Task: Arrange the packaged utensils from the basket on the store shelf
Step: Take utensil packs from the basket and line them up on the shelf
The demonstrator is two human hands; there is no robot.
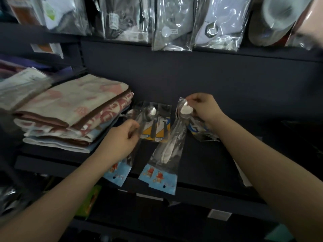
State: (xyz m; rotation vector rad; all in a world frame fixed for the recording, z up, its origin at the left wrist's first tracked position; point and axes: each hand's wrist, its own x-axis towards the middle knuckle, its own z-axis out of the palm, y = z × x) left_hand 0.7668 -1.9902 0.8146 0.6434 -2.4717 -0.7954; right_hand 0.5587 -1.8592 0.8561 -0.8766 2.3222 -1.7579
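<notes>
On the dark shelf (pixel 209 154) lie clear packs of metal spoons. My left hand (pixel 120 138) grips one spoon pack (pixel 122 169) with a blue card end that overhangs the shelf's front edge. My right hand (pixel 204 110) pinches the top of a second spoon pack (pixel 167 151), also blue-carded, lying slantwise in the middle. Between my hands, further back, sit two utensil packs with yellow cards (pixel 158 126). Another clear pack (pixel 202 131) lies under my right wrist. No basket is in view.
A stack of folded towels (pixel 70 116) fills the shelf's left part, close to my left hand. Bagged goods (pixel 174 23) hang from the shelf above. Price tags (pixel 219 214) sit on the lower rail. A green packet (pixel 90 201) shows on the shelf below.
</notes>
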